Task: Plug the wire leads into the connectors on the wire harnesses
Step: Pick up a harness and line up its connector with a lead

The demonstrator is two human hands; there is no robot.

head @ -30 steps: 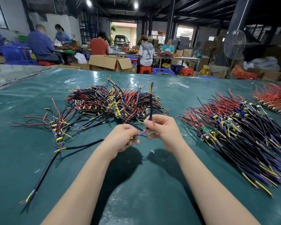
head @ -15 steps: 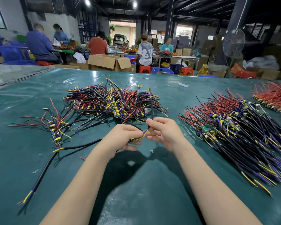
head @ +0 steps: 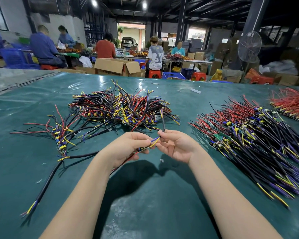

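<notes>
The yellow and purple wire leads (head: 154,141) bridge the gap between both hands, above the middle of the table (head: 145,204). The right hand (head: 177,146) pinches the black cable (head: 163,124) just where the leads split off. The left hand (head: 128,147) grips a small connector piece (head: 141,149) at their tips. A tangled harness pile (head: 121,109) lies beyond, toward the far edge.

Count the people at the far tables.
5: person in dark blue, person in light blue far left, person in red left of centre, person in white centre, person in teal beside them. Others may be hidden.
</notes>
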